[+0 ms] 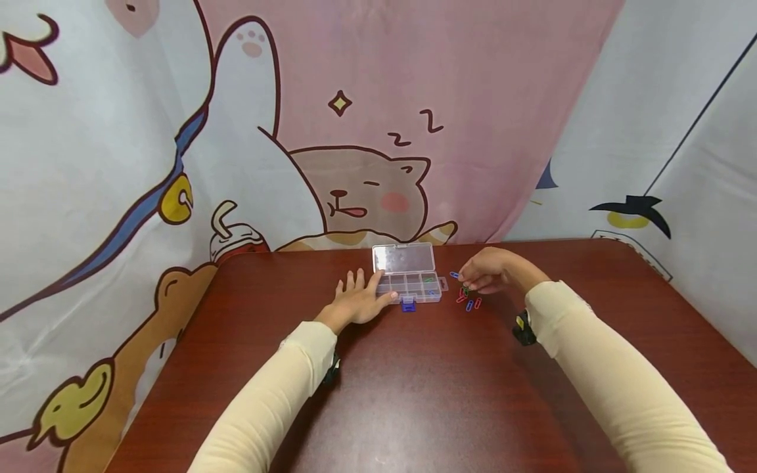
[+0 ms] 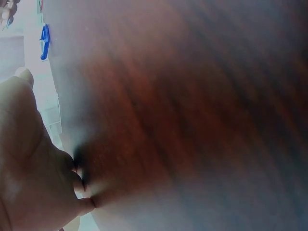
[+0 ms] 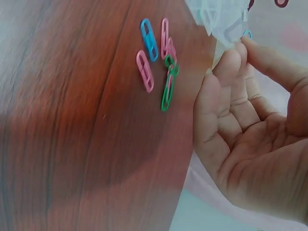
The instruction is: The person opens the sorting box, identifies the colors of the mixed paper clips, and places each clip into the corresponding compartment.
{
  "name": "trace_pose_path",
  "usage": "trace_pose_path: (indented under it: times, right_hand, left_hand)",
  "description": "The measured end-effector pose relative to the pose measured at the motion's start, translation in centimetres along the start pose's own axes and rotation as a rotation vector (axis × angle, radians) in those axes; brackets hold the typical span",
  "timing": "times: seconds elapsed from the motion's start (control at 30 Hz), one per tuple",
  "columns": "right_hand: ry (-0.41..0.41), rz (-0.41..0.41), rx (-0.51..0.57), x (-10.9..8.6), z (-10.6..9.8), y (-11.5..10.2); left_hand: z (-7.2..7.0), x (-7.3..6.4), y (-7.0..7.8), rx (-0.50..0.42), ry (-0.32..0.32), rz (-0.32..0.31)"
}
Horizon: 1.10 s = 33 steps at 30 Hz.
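A clear plastic compartment box (image 1: 399,287) stands near the table's far edge, its lid (image 1: 404,258) raised at the back. My left hand (image 1: 357,303) rests at the box's left end with fingers spread, the thumb along the front. In the right compartments lie a green paper clip (image 1: 428,280) and a blue one. Just right of the box, my right hand (image 1: 487,270) pinches a blue paper clip (image 3: 248,34) between thumb and fingertips. Below that hand, loose pink paper clips (image 3: 145,71), a blue paper clip (image 3: 149,40) and green ones (image 3: 167,91) lie on the wood, some overlapping.
The dark brown table (image 1: 408,387) is glossy. A blue latch (image 1: 409,305) sticks out from the box's front, and a clear hanging tab (image 1: 443,284) from its right end. Behind the table hangs a cartoon-printed curtain (image 1: 503,98).
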State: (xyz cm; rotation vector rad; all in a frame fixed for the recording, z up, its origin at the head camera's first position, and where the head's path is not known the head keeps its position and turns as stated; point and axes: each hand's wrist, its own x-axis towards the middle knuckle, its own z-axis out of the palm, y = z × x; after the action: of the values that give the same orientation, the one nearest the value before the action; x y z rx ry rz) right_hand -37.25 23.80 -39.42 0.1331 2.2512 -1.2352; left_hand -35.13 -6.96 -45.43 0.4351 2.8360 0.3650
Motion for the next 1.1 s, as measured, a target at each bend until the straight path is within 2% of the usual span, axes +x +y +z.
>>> trace_pose_path:
  times: [0.33,0.63,1.1]
  right_hand:
    - [-0.061,-0.027,0.017,0.8,1.8,-1.3]
    - [-0.056,-0.044,-0.02,1.0,2.7,-2.4]
    - [-0.063,-0.01,0.015,1.2,2.4,-1.9]
  left_hand:
    - [0.2,0.1,-0.1,0.0,0.005,0.001]
    - [0.1,0.1,0.0,-0.001,-0.003,-0.001]
    - [-0.1,0.1,-0.2,-0.017,0.001,0.007]
